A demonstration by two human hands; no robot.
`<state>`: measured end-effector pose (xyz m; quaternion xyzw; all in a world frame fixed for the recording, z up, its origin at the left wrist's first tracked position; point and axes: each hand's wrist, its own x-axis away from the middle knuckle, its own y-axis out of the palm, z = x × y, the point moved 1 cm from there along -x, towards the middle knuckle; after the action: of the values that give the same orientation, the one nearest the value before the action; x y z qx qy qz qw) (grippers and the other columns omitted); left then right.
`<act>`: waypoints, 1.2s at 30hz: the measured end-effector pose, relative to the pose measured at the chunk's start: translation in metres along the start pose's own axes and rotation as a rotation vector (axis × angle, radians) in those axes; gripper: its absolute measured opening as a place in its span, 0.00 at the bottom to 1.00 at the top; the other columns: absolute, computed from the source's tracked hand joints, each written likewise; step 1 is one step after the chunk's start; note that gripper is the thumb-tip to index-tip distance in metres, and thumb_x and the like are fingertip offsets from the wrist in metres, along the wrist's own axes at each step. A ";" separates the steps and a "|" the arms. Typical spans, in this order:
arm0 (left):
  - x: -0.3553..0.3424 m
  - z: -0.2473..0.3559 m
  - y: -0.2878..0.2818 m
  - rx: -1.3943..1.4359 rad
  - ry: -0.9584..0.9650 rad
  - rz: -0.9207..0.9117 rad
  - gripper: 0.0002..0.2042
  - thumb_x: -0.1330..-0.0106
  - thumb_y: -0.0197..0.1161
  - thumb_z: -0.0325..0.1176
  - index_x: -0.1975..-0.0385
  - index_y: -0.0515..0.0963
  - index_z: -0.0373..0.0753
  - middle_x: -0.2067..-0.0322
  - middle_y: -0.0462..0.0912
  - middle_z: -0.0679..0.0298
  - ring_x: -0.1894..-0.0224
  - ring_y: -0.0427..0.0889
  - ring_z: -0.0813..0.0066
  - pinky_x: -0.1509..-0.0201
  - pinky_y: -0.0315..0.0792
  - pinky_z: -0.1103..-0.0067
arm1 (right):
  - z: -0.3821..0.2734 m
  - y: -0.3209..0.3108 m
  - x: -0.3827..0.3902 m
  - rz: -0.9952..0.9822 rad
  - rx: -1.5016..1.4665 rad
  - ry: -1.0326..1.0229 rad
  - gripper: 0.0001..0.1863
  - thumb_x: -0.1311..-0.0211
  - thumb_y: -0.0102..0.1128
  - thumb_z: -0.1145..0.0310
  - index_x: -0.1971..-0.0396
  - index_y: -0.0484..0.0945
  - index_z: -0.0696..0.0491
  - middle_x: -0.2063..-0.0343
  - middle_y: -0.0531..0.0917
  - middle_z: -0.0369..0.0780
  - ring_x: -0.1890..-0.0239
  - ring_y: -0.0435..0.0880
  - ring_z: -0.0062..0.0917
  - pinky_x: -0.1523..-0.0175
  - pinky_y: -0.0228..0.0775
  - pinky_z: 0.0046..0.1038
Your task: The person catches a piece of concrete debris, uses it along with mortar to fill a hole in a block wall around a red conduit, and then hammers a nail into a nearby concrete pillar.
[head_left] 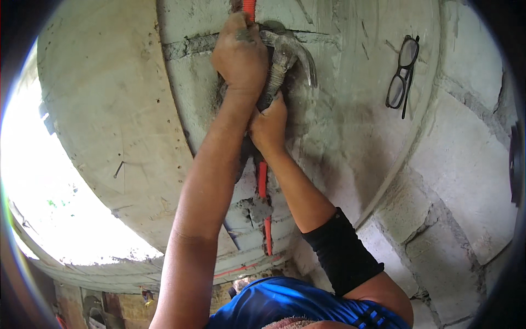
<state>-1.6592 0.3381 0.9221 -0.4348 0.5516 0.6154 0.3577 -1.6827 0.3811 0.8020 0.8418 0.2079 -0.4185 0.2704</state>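
My right hand (269, 123) is wrapped around the handle of a claw hammer (286, 55). The hammer's metal head is up near the wall, and its curved claw points right and down. Just left of the hammer head, my left hand (240, 57) is closed in a fist against the block wall, grey smears on its fingers. What it grips is hidden. Above that fist an orange corrugated conduit (249, 9) comes out. More lengths of orange conduit (263, 180) show below my hands, set in a chased groove with a grey mortar lump (255, 211) across it. My forearms cross close together.
Black-framed eyeglasses (402, 77) rest on the grey surface to the right. A large wooden board (104, 82) with a nail (119, 169) sticking out covers the left, beside a bright opening (38, 181). Mortared blocks (463, 164) form the right side.
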 end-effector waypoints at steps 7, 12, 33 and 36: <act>-0.001 -0.006 0.000 0.003 0.042 0.012 0.14 0.39 0.65 0.26 0.52 0.81 0.44 0.63 0.85 0.58 0.64 0.86 0.58 0.61 0.79 0.69 | -0.004 0.000 0.001 -0.022 -0.037 0.061 0.22 0.40 0.66 0.71 0.48 0.72 0.61 0.56 0.83 0.41 0.53 0.79 0.24 0.45 0.68 0.26; -0.001 -0.004 0.002 0.039 0.104 -0.012 0.14 0.39 0.62 0.26 0.54 0.81 0.47 0.63 0.83 0.61 0.65 0.84 0.57 0.63 0.78 0.67 | -0.003 -0.001 0.000 0.006 -0.032 -0.026 0.20 0.40 0.64 0.73 0.48 0.73 0.62 0.57 0.83 0.41 0.54 0.79 0.25 0.45 0.69 0.27; -0.001 -0.005 0.002 0.014 0.000 -0.014 0.07 0.39 0.65 0.28 0.62 0.81 0.43 0.65 0.84 0.58 0.67 0.85 0.54 0.65 0.79 0.67 | -0.032 -0.027 0.004 -0.070 0.124 0.041 0.20 0.41 0.63 0.73 0.49 0.72 0.63 0.60 0.83 0.44 0.57 0.81 0.30 0.47 0.71 0.30; -0.001 -0.009 0.005 0.021 0.001 0.024 0.08 0.39 0.65 0.28 0.61 0.81 0.44 0.65 0.84 0.59 0.67 0.85 0.54 0.65 0.79 0.67 | -0.051 -0.047 -0.006 -0.083 0.107 0.211 0.22 0.41 0.67 0.68 0.49 0.73 0.61 0.58 0.83 0.46 0.57 0.83 0.33 0.48 0.73 0.33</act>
<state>-1.6619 0.3281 0.9249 -0.4249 0.5634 0.6135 0.3546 -1.6831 0.4490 0.8196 0.8849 0.2473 -0.3490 0.1842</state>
